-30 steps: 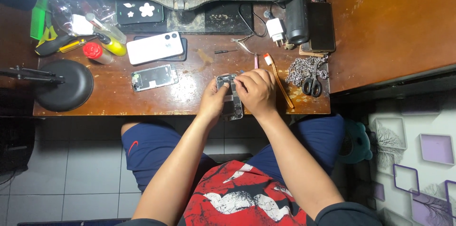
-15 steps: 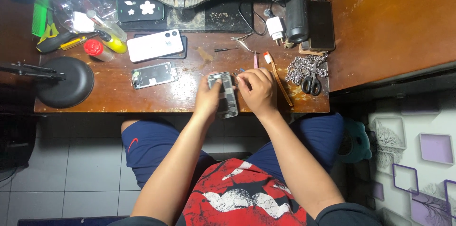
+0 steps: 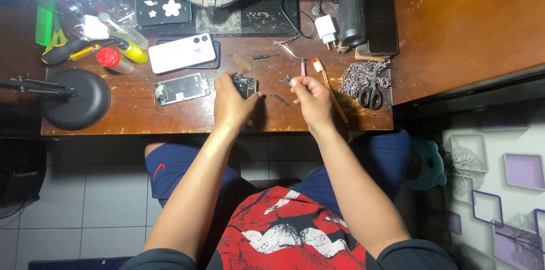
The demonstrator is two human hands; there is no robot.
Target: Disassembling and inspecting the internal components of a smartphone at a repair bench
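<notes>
My left hand [image 3: 231, 102] grips an opened phone body [image 3: 245, 85] that rests on the wooden desk [image 3: 136, 116], its dark inner parts facing up. My right hand [image 3: 311, 97] is lifted off to the right of it, fingers pinched on a small metal part [image 3: 288, 80]. A short dark screw or bit [image 3: 281, 99] lies on the wood between the two hands. To the left lies another opened phone frame [image 3: 180, 88], and above it a white phone [image 3: 181, 53] lies face down.
A black round lamp base [image 3: 76, 98] stands at the left. Bottles, a red cap and pliers crowd the back left. Tweezers [image 3: 289, 48], a charger plug [image 3: 327, 28], a black cylinder [image 3: 352, 17], a chain with scissors [image 3: 366, 82] and a toothbrush [image 3: 329, 85] lie at the right.
My right hand has come off the phone body and moved right, holding a small part. The left hand has shifted the phone body left.
</notes>
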